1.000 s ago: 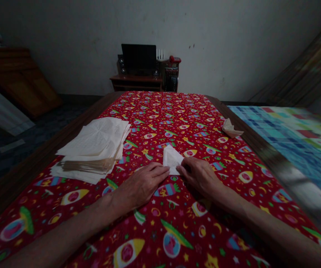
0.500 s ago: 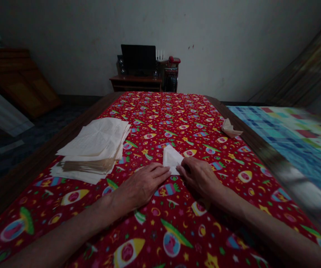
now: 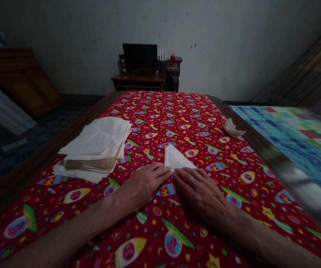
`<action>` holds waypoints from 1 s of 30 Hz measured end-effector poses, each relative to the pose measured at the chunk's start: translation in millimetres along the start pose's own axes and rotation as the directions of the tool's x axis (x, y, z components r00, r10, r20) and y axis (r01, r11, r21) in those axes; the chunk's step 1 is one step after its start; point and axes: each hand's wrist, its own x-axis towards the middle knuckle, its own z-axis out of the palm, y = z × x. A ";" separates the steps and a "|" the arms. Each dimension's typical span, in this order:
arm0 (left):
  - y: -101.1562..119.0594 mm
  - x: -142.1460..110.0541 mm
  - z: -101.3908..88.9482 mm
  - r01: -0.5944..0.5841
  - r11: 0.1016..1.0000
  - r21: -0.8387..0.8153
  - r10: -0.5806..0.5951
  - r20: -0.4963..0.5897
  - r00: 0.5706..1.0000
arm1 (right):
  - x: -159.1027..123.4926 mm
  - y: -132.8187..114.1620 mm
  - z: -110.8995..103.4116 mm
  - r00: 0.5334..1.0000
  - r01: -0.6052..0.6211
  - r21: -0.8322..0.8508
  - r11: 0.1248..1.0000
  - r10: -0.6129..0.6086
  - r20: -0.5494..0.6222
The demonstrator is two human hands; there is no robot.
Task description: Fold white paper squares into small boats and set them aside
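At the middle of the table (image 3: 100, 104), on the red patterned cloth (image 3: 149, 230), lies a small folded white paper (image 3: 176, 156), just beyond the fingertips of both hands. It is roughly triangular: one corner points away from the person, and its long sloping edge runs from that corner down to the right, so the long axis slants across the line of sight. The left hand (image 3: 146, 182) touches its near left corner; the right hand (image 3: 198, 190) lies along the near edge and covers part of it. Neither hand is clearly nearer, as both are in contact. The left fingers are stretched out, close together and flat; the right fingers are side by side and slightly bent. Both thumbs are largely hidden, so I cannot tell whether either hand pinches the paper or only presses it.

Counted: two hands, one folded paper at them, one stack of sheets (image 3: 96, 137) to the left, its sheets overlapping too much to number, and one folded paper shape (image 3: 233, 129) near the table's right edge, well apart from the right hand.
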 end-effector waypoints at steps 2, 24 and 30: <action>-0.3 -0.1 0.8 0.000 1.000 -0.003 0.000 -0.015 1.000 | -3.0 -0.5 1.0 1.000 0.011 0.022 1.000 -0.011 0.018; 2.1 -9.3 -7.8 0.037 0.993 -0.108 -0.040 -0.025 0.999 | -20.5 11.4 -4.4 0.999 -0.047 0.026 0.999 0.047 0.013; -0.2 -9.8 -12.3 0.005 0.991 -0.131 -0.012 -0.049 0.999 | -17.8 8.4 -5.0 0.998 -0.056 0.020 0.998 0.057 -0.021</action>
